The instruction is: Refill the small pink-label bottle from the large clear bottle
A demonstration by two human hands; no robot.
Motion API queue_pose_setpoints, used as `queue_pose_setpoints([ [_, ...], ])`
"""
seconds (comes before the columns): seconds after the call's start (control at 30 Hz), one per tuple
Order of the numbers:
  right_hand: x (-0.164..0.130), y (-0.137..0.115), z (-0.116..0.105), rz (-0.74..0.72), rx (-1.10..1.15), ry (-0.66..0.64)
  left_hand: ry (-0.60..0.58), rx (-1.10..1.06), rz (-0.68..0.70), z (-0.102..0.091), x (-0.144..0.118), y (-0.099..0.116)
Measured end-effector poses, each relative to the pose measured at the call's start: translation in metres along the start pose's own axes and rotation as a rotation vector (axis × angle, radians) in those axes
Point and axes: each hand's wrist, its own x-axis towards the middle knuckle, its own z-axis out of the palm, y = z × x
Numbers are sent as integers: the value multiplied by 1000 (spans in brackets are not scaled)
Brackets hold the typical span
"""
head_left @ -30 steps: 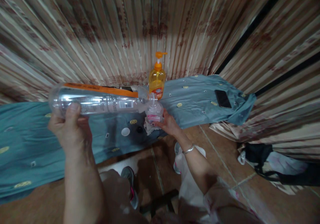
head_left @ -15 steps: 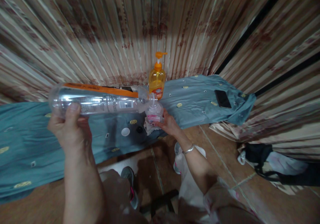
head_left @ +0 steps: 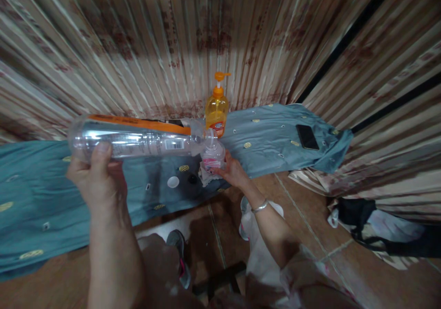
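Observation:
My left hand (head_left: 99,175) is wrapped round the base of a large clear plastic bottle (head_left: 144,139) with an orange-edged label. It lies nearly level in the air, its neck pointing right. The bottle's mouth meets the top of a small clear bottle (head_left: 212,155) with a pink label, upright on a crumpled cloth (head_left: 206,176). My right hand (head_left: 232,171) grips the small bottle from the right side. Whether liquid runs between the two is too blurred to tell. Just behind stands an orange pump bottle (head_left: 217,111), part filled with yellow liquid.
A teal patterned cloth (head_left: 265,139) covers the long narrow surface. On it lie a white disc (head_left: 173,182), a small dark cap-like piece (head_left: 192,179) and a black phone (head_left: 307,136). Pleated curtains (head_left: 138,47) hang behind. Dark bags (head_left: 389,226) lie on the right.

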Motion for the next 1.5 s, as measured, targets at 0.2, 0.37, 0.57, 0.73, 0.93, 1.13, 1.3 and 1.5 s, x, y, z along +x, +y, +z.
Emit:
queue_pose_setpoints([
  [0.2, 0, 0, 0, -7, -5, 5, 25, -31, -7, 1, 0, 0],
  [0.37, 0, 1, 0, -7, -11, 1, 24, -33, -20, 2, 0, 1],
  [0.57, 1, 2, 1, -37, 27, 0, 4, -52, -7, 0, 0, 1],
  [0.73, 1, 3, 1, -19, 2, 4, -2, -68, -5, 0, 1, 0],
  [0.93, 1, 2, 1, -15, 16, 4, 3, -138, 3, -1, 1, -2],
  [1.13, 0, -1, 0, -3, 13, 13, -9, -161, -4, -1, 0, 0],
  [1.3, 0, -1, 0, -2, 2, 1, -24, -158, 15, 0, -2, 1],
  [1.5, 1, -1, 0, 21, -12, 2, 5, -152, -17, -1, -1, 1],
])
